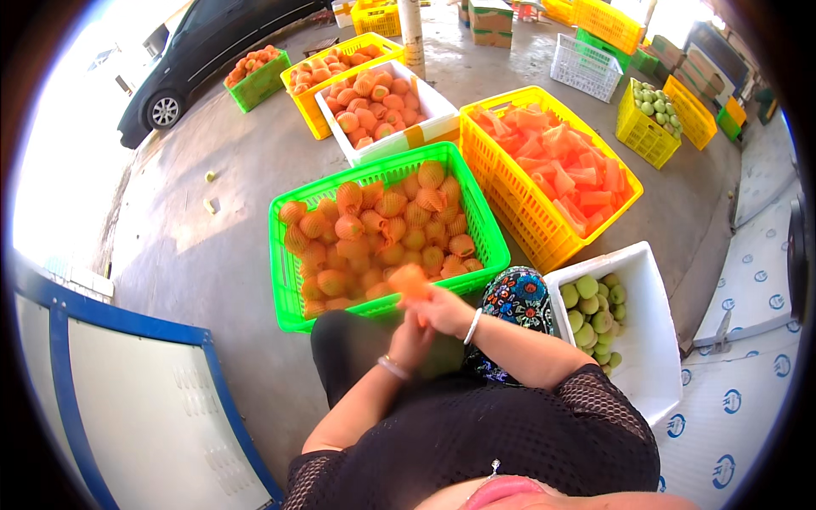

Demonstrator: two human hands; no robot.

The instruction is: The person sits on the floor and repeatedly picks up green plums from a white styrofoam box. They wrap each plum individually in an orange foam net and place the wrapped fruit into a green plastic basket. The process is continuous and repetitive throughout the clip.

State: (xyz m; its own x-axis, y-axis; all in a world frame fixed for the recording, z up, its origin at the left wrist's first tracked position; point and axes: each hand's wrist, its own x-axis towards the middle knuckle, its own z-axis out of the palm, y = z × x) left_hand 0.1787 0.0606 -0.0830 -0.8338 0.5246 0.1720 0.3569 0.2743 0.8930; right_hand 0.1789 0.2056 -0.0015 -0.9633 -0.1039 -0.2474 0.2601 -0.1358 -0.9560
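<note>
My right hand (441,311) grips an orange foam net sleeve (410,281), blurred, above the near rim of a green plastic crate (389,308). Pressed up close under it is my left hand (409,343), with a bit of orange showing between the two; what its fingers hold is hidden. Round fruits in orange foam nets (371,222) fill much of the green crate. To its right, a yellow plastic crate (510,204) is heaped with loose orange foam net sleeves (561,167). Beside my right knee, a white foam box (644,319) holds bare green round fruits (590,310).
Behind the green crate stand a white foam box (440,127) and another yellow crate (312,118), both with netted fruits. Left lies a blue-framed white panel (140,382). Farther off are a post (412,38), a dark car (204,51) and a yellow crate of green fruits (644,137).
</note>
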